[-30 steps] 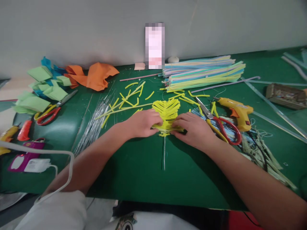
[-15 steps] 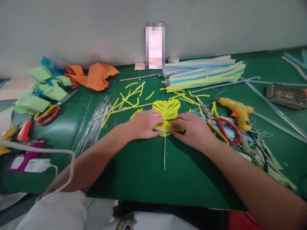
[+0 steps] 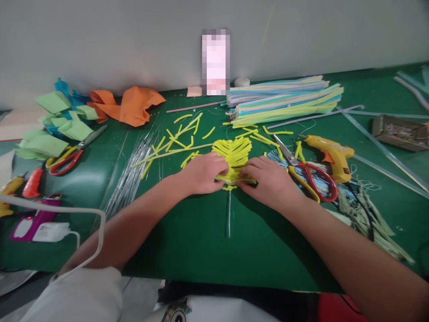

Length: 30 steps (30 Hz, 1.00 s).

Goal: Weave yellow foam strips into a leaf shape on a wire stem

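A yellow leaf shape made of pipe cleaners (image 3: 232, 151) lies flat on the green table, its wire stem (image 3: 229, 214) pointing toward me. My left hand (image 3: 208, 173) pinches the leaf's lower left side with curled fingers. On the opposite side, my right hand (image 3: 264, 179) has its fingers closed on the lower right edge. A paler yellow strip runs crosswise between the two hands. Both hands partly cover the lower half of the leaf. Just right of my right hand lie scissors with red and yellow handles (image 3: 330, 185).
Cut yellow pieces (image 3: 181, 138) lie scattered behind my left hand, beside a bundle of thin wires (image 3: 130, 174). Farther back is a pile of coloured pipe cleaners (image 3: 284, 103). A yellow glue gun (image 3: 335, 156) rests at right. A white cable (image 3: 67, 210) crosses my left arm.
Both hands keep nearly the same place and grip on the leaf. The whole view has shifted very slightly.
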Tool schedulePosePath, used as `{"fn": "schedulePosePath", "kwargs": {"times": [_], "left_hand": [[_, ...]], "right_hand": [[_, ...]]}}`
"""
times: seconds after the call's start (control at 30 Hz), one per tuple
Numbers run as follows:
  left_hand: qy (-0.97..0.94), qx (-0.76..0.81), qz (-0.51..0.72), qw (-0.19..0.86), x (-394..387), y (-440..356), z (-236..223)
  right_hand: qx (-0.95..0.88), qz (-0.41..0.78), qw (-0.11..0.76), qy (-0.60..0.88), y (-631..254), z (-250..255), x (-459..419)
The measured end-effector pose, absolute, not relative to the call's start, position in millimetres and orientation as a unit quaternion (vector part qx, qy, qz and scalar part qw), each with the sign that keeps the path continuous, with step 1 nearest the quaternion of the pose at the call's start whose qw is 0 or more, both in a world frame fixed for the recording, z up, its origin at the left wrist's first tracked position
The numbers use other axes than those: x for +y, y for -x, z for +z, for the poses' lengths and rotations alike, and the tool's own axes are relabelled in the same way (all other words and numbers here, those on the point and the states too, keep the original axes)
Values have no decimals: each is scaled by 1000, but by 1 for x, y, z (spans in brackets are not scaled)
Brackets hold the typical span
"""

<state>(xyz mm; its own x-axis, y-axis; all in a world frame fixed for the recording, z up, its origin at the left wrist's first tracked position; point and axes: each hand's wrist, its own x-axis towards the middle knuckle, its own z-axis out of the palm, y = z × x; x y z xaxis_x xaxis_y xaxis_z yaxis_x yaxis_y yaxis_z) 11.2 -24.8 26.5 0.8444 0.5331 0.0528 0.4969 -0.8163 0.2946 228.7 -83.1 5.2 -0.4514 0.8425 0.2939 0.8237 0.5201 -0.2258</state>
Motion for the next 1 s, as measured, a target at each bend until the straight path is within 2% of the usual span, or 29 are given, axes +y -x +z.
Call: {"fn": "schedulePosePath", "kwargs": {"times": [1.0], "left_hand": [[-952, 274, 52, 126, -27, -13, 29]], "right_hand": [[-843, 22, 180, 507, -224, 5, -84]]}}
